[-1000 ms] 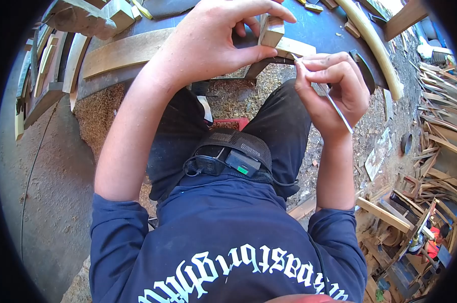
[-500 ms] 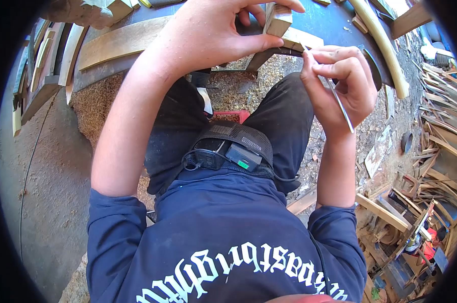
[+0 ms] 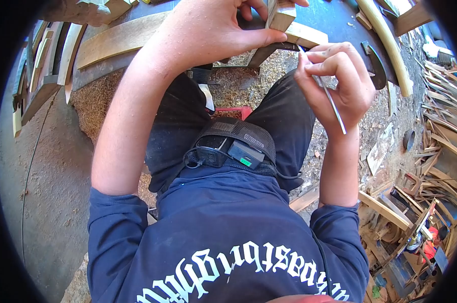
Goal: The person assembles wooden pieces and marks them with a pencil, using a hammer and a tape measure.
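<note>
At the workbench (image 3: 334, 10) edge, the left hand (image 3: 216, 30) pinched a small wooden block (image 3: 280, 14) steady while the right hand (image 3: 334, 83) gripped a thin metal tool (image 3: 329, 98), tip near the block.

A dark workbench (image 3: 334, 15) carries curved wooden strips (image 3: 115, 40) and small wood blocks (image 3: 301, 35); sawdust (image 3: 94, 103) covers the floor.

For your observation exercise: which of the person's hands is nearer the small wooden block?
Left. The left hand grips the wooden block; the right hand sits below and beside it, holding a thin metal tool.
</note>
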Tool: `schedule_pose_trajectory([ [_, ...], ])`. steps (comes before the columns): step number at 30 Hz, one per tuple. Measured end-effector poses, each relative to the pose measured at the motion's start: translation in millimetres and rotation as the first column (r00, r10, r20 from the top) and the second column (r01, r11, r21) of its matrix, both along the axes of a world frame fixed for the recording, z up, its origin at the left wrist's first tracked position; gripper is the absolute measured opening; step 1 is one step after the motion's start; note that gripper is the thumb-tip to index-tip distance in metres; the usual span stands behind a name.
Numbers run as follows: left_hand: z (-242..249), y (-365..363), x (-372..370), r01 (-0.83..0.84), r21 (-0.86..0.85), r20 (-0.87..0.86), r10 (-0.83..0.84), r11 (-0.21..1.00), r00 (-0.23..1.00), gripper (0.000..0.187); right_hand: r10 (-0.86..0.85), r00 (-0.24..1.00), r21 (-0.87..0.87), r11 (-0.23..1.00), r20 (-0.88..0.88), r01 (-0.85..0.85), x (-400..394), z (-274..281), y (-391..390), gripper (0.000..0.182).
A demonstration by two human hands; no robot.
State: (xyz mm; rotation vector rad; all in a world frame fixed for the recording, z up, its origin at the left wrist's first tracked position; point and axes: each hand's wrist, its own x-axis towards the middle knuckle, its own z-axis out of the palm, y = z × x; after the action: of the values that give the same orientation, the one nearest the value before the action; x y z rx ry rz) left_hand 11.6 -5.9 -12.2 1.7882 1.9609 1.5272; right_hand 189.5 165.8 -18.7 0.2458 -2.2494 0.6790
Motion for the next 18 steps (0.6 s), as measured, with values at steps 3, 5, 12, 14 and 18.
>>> schedule_pose_trajectory([
  [3, 2.3, -1.1, 1.2, 0.008, -0.018, 0.045, -0.007, 1.0, 0.999, 0.046, 0.007, 1.0, -0.053, 0.999, -0.011, -0.007, -1.1, -1.1, 0.7, 0.026],
  [5, 2.7, -0.9, 0.9, -0.009, -0.016, -0.009, 0.009, 1.0, 1.0, 0.045, 0.012, 0.999, -0.116, 0.993, -0.047, -0.017, -3.7, -3.6, 2.9, 0.025],
  [12, 1.9, -0.7, 0.0, 0.003, -0.008, -0.004, -0.004, 1.0, 1.0, 0.046, -0.008, 0.999, -0.091, 0.996, -0.032, 0.005, -3.2, -4.3, -0.2, 0.024],
  [14, 0.9, 0.1, -1.9, 0.004, 0.03, -0.058, -0.002, 1.0, 0.998, 0.046, -0.012, 0.997, -0.133, 0.991, -0.072, 0.002, -5.0, -4.4, 1.9, 0.024],
  [18, 5.3, -2.1, 1.6, -0.009, -0.042, 0.011, 0.01, 0.999, 1.0, 0.047, -0.024, 0.999, -0.059, 0.998, -0.025, 0.023, -3.8, -2.5, -0.7, 0.025],
])
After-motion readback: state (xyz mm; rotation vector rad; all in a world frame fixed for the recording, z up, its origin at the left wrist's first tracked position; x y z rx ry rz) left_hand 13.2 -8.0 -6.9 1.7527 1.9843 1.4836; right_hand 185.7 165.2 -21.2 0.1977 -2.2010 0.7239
